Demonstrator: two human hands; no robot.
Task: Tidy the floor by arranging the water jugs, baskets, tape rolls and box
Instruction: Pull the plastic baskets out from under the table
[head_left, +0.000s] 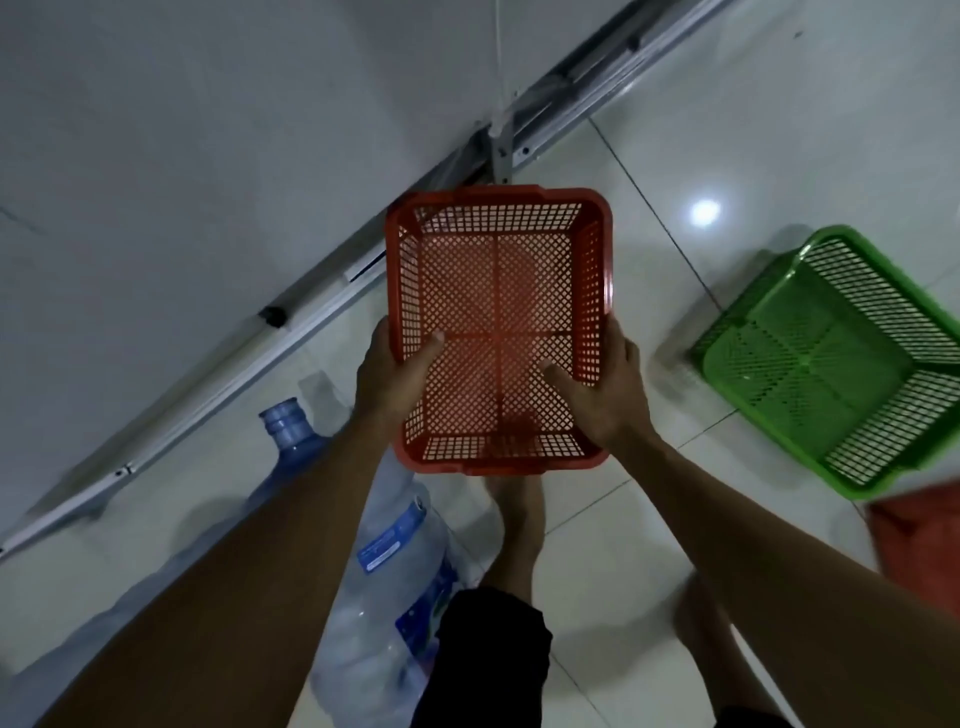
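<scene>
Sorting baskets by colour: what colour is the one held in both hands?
Red-orange; the held basket shows plainly in the head view, gripped by the left hand and right hand.

Dim, soft, glare on floor tiles (705, 212)

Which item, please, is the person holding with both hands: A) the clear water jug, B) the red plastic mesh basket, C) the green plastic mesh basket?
B: the left hand and right hand grip the red plastic mesh basket by its sides.

Green basket (831, 364) cropped; jugs (395, 571) arm-hidden.
</scene>
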